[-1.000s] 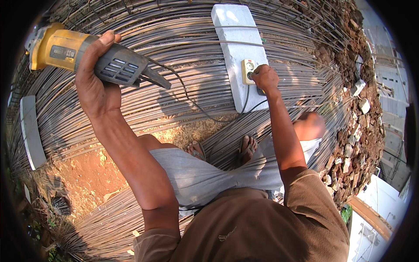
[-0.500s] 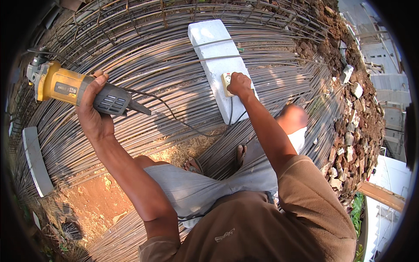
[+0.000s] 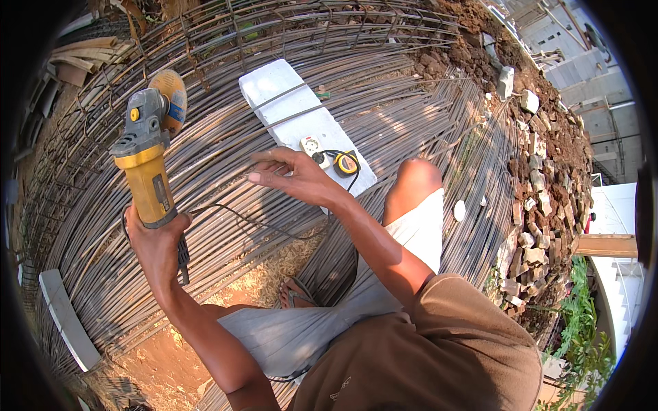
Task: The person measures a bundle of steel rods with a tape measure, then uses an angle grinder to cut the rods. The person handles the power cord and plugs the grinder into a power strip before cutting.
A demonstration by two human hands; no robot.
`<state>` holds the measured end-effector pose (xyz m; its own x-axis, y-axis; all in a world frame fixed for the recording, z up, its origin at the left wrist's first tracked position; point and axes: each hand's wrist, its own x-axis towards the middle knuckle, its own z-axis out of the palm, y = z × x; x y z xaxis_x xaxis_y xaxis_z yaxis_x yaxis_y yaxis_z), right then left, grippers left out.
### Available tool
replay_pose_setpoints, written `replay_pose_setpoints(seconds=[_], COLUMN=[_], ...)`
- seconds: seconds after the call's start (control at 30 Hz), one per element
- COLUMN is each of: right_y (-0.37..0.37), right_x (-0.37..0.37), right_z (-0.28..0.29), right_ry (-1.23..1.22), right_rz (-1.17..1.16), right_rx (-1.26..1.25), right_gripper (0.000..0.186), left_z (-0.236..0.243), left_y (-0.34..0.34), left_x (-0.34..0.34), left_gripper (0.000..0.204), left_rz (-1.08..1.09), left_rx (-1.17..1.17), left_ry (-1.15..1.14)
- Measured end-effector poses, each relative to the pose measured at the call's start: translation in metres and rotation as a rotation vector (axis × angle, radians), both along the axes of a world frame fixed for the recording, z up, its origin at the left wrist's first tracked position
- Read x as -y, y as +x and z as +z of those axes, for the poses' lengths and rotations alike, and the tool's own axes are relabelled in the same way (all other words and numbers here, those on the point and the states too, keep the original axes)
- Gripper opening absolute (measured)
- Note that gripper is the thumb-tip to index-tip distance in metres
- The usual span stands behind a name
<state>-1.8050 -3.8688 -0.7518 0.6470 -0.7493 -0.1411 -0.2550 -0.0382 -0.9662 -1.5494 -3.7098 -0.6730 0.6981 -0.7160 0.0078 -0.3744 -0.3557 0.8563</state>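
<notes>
My left hand [image 3: 154, 240] grips a yellow and grey angle grinder [image 3: 146, 185] by its handle end, with its disc [image 3: 173, 89] raised away from me. My right hand [image 3: 298, 179] is open in midair, fingers curved apart, right of the grinder and touching nothing I can see. Beyond it, a white block [image 3: 267, 89] lies among long steel rods [image 3: 384, 130]. On the block are a socket strip [image 3: 310, 146] with a dark plug in it and a yellow-black tape measure [image 3: 347, 164]. A black cord runs from the grinder across the rods toward the block.
A bent rebar cage [image 3: 219, 27] spans the far side. A grey block [image 3: 68, 322] lies at the left. My knee and sandalled foot are below. Broken bricks and soil [image 3: 538, 226] line the right, with white stairs [image 3: 613, 288], a timber beam [image 3: 606, 245] and green plants beyond.
My right hand has let go at the socket, moved left toward the grinder and opened. My left hand has turned the grinder from lying sideways to pointing away from me, disc up. The view has shifted.
</notes>
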Motion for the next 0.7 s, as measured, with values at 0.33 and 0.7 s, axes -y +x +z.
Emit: replay_pose_setpoints(seconds=[0.33, 0.7], right_y=[-0.023, -0.203], right_x=[0.013, 0.099], right_z=[0.027, 0.007], right_ry=[0.361, 0.260], right_rz=[-0.256, -0.677], right_rx=[0.523, 0.354], right_gripper=[0.060, 0.035], left_z=[-0.014, -0.095], left_y=[-0.141, -0.101], left_x=[0.065, 0.065], left_gripper=[0.054, 0.026], left_rz=[-0.476, -0.349], left_rx=[-0.003, -0.275], left_ry=[-0.074, 0.552])
